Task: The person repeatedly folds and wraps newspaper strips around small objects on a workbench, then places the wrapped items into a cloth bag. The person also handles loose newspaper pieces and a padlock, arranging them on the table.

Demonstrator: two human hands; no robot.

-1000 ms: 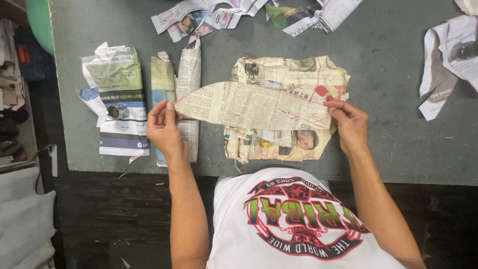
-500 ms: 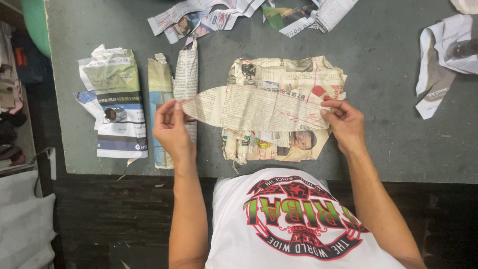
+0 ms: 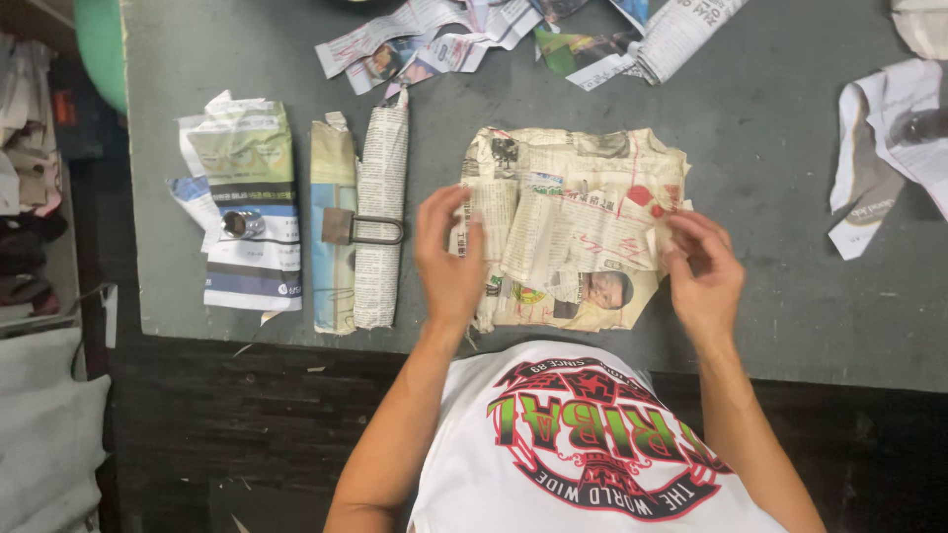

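A folded newspaper sheet (image 3: 583,232) lies on top of a stack of folded newspaper pieces (image 3: 592,158) on the grey table (image 3: 770,148). My left hand (image 3: 449,262) grips the sheet's left end, thumb on top. My right hand (image 3: 703,271) pinches its right end between thumb and fingers. Both hands sit near the table's front edge, just ahead of my white printed shirt.
To the left lie two narrow folded paper strips (image 3: 357,222) under a padlock (image 3: 360,228), and a folded paper stack (image 3: 247,212) weighted by a small metal piece (image 3: 237,224). Torn newspaper scraps (image 3: 474,35) lie at the back, more paper (image 3: 889,148) at right.
My left hand has moved right, bringing the sheet's long left end inward, so the sheet is now narrower and folded over the stack. The right hand has stayed at the right end.
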